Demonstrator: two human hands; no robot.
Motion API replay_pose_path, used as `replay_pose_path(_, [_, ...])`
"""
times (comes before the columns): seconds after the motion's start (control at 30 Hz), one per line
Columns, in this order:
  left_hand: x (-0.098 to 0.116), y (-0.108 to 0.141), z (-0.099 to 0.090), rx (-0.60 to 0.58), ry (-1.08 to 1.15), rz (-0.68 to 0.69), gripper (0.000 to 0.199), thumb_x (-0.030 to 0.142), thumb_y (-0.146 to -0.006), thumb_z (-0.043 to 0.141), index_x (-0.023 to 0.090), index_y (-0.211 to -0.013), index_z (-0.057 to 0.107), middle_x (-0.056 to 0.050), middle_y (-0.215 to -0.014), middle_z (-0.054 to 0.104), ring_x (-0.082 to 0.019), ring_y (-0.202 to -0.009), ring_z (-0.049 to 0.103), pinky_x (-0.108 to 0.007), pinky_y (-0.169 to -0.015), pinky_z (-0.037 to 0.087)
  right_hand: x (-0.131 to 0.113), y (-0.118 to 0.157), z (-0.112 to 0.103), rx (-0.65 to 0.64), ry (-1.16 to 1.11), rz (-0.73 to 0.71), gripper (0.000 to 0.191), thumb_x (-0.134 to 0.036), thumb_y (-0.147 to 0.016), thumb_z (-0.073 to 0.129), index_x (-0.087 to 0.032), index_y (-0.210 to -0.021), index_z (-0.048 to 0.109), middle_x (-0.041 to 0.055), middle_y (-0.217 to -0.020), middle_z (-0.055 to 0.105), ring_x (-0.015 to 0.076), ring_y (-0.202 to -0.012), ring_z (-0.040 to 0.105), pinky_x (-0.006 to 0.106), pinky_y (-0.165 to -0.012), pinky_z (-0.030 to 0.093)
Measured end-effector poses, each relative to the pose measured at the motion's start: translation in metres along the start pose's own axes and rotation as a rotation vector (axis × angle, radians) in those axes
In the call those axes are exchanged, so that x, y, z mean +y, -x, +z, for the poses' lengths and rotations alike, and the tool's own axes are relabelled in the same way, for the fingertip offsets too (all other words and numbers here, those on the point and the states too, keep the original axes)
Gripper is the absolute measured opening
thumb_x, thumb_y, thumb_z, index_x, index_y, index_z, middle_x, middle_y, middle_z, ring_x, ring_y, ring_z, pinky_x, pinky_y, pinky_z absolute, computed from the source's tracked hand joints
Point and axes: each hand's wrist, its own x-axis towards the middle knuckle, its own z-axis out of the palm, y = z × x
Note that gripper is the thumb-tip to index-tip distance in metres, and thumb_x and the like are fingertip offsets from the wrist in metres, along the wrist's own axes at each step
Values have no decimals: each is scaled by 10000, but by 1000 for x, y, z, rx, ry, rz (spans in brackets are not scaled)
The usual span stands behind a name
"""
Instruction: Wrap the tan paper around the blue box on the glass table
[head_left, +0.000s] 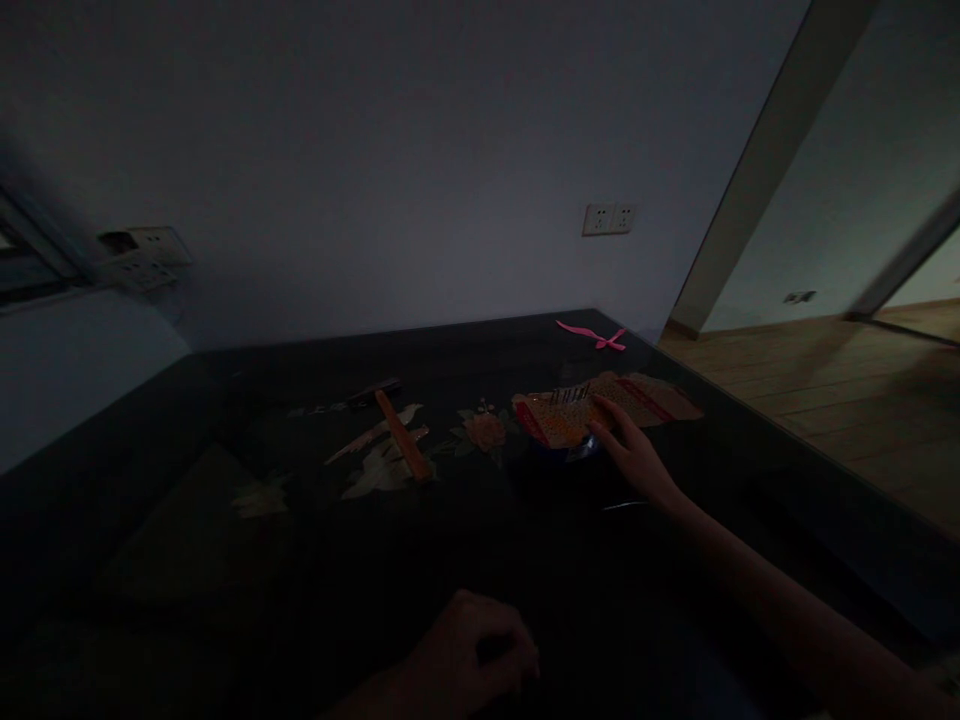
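Note:
My right hand (pixel 626 450) reaches to a dark blue rounded piece (pixel 551 453), perhaps a bowl, with thumb and fingers closed at its right side. Over that piece lies a patterned cloth (pixel 551 425), orange-dotted with red bands, stretching away to the right behind my fingers. A row of several thin dark pins (pixel 570 394) stands up along its far edge. My left hand (pixel 476 650) is held low at the front, fingers curled toward the thumb. Whether it pinches something small is too dark to tell. To the left lies a hammer (pixel 405 438) with a wooden handle and dark head.
The dark table (pixel 450 560) has a glossy top with printed flowers (pixel 484 430). A pink strip-like thing (pixel 600 341) lies near its far right corner. A wall with sockets (pixel 609 219) rises behind, and a wooden floor (pixel 772 370) shows at right. The light is dim.

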Motion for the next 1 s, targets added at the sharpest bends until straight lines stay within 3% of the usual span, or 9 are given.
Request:
replay_pose_path(0.1, [12, -1, -17, 159, -8, 14, 261, 308, -874, 468, 150, -788, 657, -25, -670, 651, -108, -608, 593, -208, -628, 451, -14, 14, 8, -65, -19, -15, 520, -422, -865, 488, -211, -1335, 421, 113, -1367, 485, 258, -1240, 457, 449, -1043, 334])
replay_pose_path(0.33, [17, -11, -64, 560, -278, 100, 172, 255, -860, 488, 212, -998, 582, -64, -1039, 601, -194, -1008, 558, -363, -914, 432, -53, 53, 21, -255, -75, -30, 535, -401, -886, 468, -211, -1373, 356, 121, -1411, 434, 239, -1293, 392, 447, -1070, 299])
replay_pose_path(0.5, [8, -11, -70, 553, -479, 70, 304, 300, -830, 547, 224, -1122, 509, -84, -1235, 514, -239, -1167, 460, -449, -996, 371, -77, 82, 31, -382, -96, -56, 559, -367, -896, 453, -224, -1411, 288, 122, -1430, 406, 240, -1315, 355, 478, -1075, 283])
replay_pose_path(0.67, [5, -9, -68, 524, -590, 64, 316, 328, -806, 576, 213, -1091, 504, -86, -1238, 525, -247, -1152, 477, -447, -978, 384, -92, 101, 36, -452, -16, -113, 666, -303, -879, 471, -234, -1462, 157, 121, -1448, 376, 236, -1318, 350, 473, -1048, 331])
replay_pose_path(0.77, [4, -9, -71, 512, -608, 58, 322, 323, -803, 573, 208, -1096, 504, -88, -1213, 546, -246, -1133, 495, -429, -960, 402, -99, 107, 22, -456, 132, -152, 727, -258, -851, 510, -260, -1470, 128, 110, -1381, 476, 241, -1213, 495, 427, -950, 448])
replay_pose_path(0.83, [4, -9, -72, 508, -614, 54, 329, 322, -806, 566, 205, -1106, 502, -91, -1212, 548, -246, -1133, 496, -425, -957, 405, -104, 110, 6, -462, 243, -143, 661, -237, -839, 518, -254, -1443, 251, 96, -1158, 659, 239, -950, 666, 371, -761, 548])
replay_pose_path(0.9, [4, -9, -73, 502, -612, 49, 334, 330, -807, 561, 203, -1111, 504, -92, -1216, 546, -247, -1137, 494, -427, -961, 403, -110, 108, -10, -440, 291, -163, 455, -236, -859, 479, -231, -1314, 478, 52, -874, 740, 212, -685, 702, 310, -572, 553])
replay_pose_path(0.93, [4, -9, -73, 499, -610, 47, 337, 335, -807, 561, 203, -1112, 506, -92, -1216, 547, -247, -1135, 496, -428, -963, 402, -113, 105, -16, -406, 278, -216, 355, -238, -868, 466, -223, -1207, 574, 40, -815, 739, 196, -636, 694, 288, -542, 541])
replay_pose_path(1.0, [4, -10, -73, 497, -602, 46, 345, 346, -807, 558, 205, -1117, 508, -90, -1212, 549, -246, -1127, 501, -432, -966, 399, -119, 91, -22, -317, 231, -340, 253, -243, -885, 455, -213, -1038, 654, 53, -867, 732, 187, -727, 691, 281, -629, 540])
